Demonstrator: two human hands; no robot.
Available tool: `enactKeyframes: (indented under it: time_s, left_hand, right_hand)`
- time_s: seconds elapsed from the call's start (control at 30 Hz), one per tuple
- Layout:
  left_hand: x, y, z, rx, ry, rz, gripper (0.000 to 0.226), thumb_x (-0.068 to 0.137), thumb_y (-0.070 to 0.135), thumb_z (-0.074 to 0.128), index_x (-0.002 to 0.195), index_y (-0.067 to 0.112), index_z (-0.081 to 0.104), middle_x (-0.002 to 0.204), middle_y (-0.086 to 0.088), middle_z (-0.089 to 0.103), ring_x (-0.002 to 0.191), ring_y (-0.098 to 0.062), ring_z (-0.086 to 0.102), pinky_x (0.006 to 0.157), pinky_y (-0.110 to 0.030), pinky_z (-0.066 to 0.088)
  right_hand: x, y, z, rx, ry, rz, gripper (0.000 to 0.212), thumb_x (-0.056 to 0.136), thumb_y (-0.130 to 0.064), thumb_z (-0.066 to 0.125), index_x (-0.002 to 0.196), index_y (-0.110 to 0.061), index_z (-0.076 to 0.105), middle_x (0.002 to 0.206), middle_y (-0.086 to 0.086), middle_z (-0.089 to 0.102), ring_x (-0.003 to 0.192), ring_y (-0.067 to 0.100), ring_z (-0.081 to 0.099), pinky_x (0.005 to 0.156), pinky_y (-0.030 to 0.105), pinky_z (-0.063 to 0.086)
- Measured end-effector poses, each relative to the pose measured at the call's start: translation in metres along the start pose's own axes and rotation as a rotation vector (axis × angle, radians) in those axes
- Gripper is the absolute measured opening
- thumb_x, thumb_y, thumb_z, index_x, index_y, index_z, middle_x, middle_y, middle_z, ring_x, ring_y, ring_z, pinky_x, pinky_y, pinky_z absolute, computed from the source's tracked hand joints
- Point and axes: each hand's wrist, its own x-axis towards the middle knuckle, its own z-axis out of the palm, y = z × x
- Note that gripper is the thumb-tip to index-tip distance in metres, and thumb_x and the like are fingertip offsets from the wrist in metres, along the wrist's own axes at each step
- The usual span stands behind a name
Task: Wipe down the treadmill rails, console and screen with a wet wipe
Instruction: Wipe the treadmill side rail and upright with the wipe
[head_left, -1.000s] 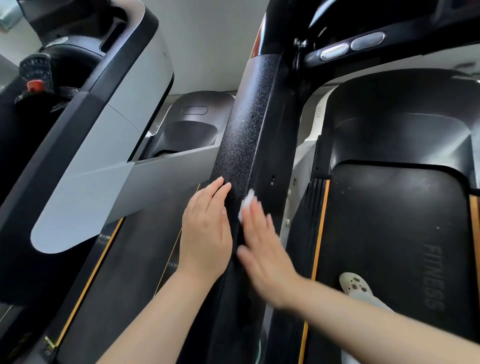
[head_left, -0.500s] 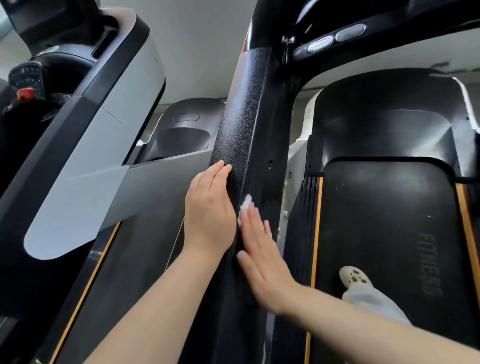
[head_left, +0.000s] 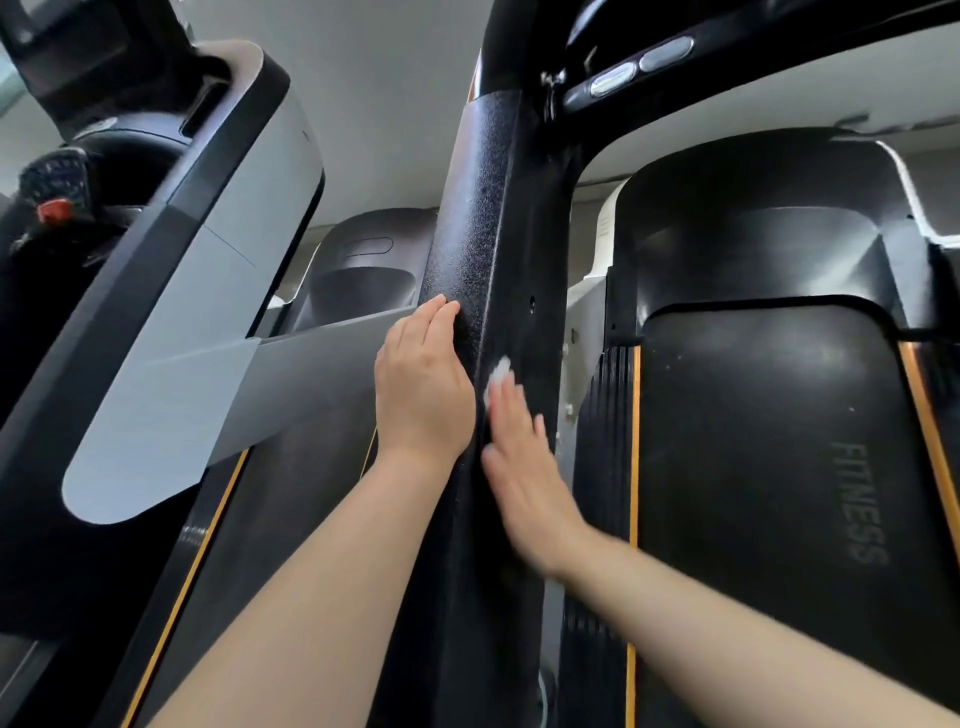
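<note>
Your hands are on the black textured treadmill rail (head_left: 483, 234), which runs up between them. Right of your right hand lies the black belt deck (head_left: 769, 467) with orange edge strips and FITNESS lettering. Left of your left hand sits another treadmill's deck (head_left: 291, 509).

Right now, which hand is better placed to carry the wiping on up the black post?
Right. The right hand already presses the wet wipe flat against the post, with unwiped surface just above it. The left hand rests bare on the post's left face, holding no wipe.
</note>
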Motion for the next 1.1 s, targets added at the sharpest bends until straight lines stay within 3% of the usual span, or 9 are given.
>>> enactKeyframes:
  time_s: [0.1, 0.17, 0.37, 0.5, 0.63, 0.73, 0.87, 0.97, 1.1]
  left_hand:
    - [-0.002, 0.001, -0.001, -0.001, -0.006, -0.003, 0.051, 0.087, 0.015, 0.025, 0.119, -0.002, 0.06, 0.124, -0.016, 0.06, 0.113, -0.036, 0.055, 0.099, -0.048, 0.042]
    - [-0.001, 0.003, -0.001, -0.001, -0.005, -0.017, 0.05, 0.087, 0.015, 0.025, 0.121, -0.001, 0.059, 0.126, -0.014, 0.059, 0.115, -0.034, 0.053, 0.1, -0.047, 0.041]
    - [-0.001, 0.004, -0.005, 0.008, -0.016, -0.049, 0.048, 0.088, 0.013, 0.027, 0.124, 0.002, 0.057, 0.129, -0.012, 0.057, 0.119, -0.031, 0.05, 0.104, -0.042, 0.036]
    - [-0.001, 0.004, -0.004, 0.013, -0.004, -0.066, 0.049, 0.089, 0.016, 0.025, 0.125, 0.003, 0.057, 0.13, -0.011, 0.056, 0.12, -0.03, 0.049, 0.105, -0.034, 0.032]
    - [-0.001, 0.001, -0.005, 0.014, -0.013, -0.065, 0.049, 0.09, 0.018, 0.025, 0.126, 0.003, 0.055, 0.132, -0.01, 0.055, 0.12, -0.027, 0.047, 0.105, -0.022, 0.025]
    - [-0.002, 0.001, -0.005, 0.02, -0.017, -0.057, 0.049, 0.09, 0.018, 0.026, 0.127, 0.003, 0.055, 0.132, -0.01, 0.054, 0.12, -0.026, 0.046, 0.105, -0.022, 0.025]
    - [-0.003, 0.0, -0.005, 0.027, -0.02, -0.048, 0.048, 0.09, 0.016, 0.027, 0.127, 0.003, 0.054, 0.132, -0.009, 0.054, 0.12, -0.021, 0.043, 0.105, -0.014, 0.021]
    - [-0.002, 0.0, -0.005, 0.034, -0.019, -0.044, 0.044, 0.091, 0.012, 0.03, 0.128, 0.004, 0.054, 0.133, -0.008, 0.053, 0.12, -0.019, 0.042, 0.105, -0.011, 0.02]
    - [0.0, 0.001, -0.005, 0.046, -0.029, -0.054, 0.043, 0.091, 0.008, 0.033, 0.129, 0.006, 0.053, 0.134, -0.006, 0.052, 0.121, -0.019, 0.042, 0.105, -0.009, 0.019]
  right_hand:
    - [0.061, 0.014, -0.029, 0.002, 0.055, 0.113, 0.057, 0.093, -0.046, 0.009, 0.143, -0.029, -0.013, 0.147, -0.022, -0.021, 0.136, -0.007, -0.021, 0.116, 0.031, -0.014]
    - [0.064, 0.021, -0.034, 0.012, 0.062, 0.084, 0.056, 0.095, -0.049, 0.008, 0.142, -0.032, -0.016, 0.149, -0.021, -0.022, 0.137, -0.005, -0.021, 0.116, 0.03, -0.014]
    - [-0.063, 0.009, 0.013, 0.039, -0.158, -0.083, 0.062, 0.096, -0.058, -0.001, 0.144, -0.032, -0.028, 0.153, -0.013, -0.03, 0.143, 0.011, -0.023, 0.115, 0.027, -0.016]
    - [0.009, 0.022, -0.004, 0.072, -0.023, 0.033, 0.058, 0.095, -0.057, 0.004, 0.142, -0.035, -0.023, 0.146, -0.02, -0.035, 0.139, 0.0, -0.027, 0.112, 0.021, -0.02]
    - [0.069, 0.035, -0.023, 0.183, 0.068, 0.193, 0.059, 0.095, -0.047, 0.008, 0.146, -0.028, -0.015, 0.146, -0.023, -0.025, 0.137, -0.006, -0.022, 0.116, 0.028, -0.014]
    - [0.016, 0.028, -0.011, 0.183, -0.015, 0.087, 0.057, 0.094, -0.06, 0.002, 0.141, -0.037, -0.021, 0.147, -0.02, -0.033, 0.14, -0.001, -0.025, 0.115, 0.025, -0.016]
    - [-0.063, 0.024, 0.009, 0.138, -0.161, -0.014, 0.063, 0.094, -0.06, 0.0, 0.141, -0.031, -0.031, 0.153, -0.013, -0.031, 0.143, 0.009, -0.023, 0.115, 0.03, -0.015]
    - [-0.006, 0.035, -0.001, 0.166, -0.05, 0.098, 0.058, 0.092, -0.063, 0.0, 0.137, -0.039, -0.027, 0.146, -0.019, -0.038, 0.138, 0.0, -0.028, 0.115, 0.028, -0.017]
    - [0.066, 0.052, -0.02, 0.201, 0.066, 0.254, 0.057, 0.093, -0.054, 0.004, 0.14, -0.033, -0.02, 0.145, -0.022, -0.026, 0.138, -0.005, -0.022, 0.117, 0.032, -0.013]
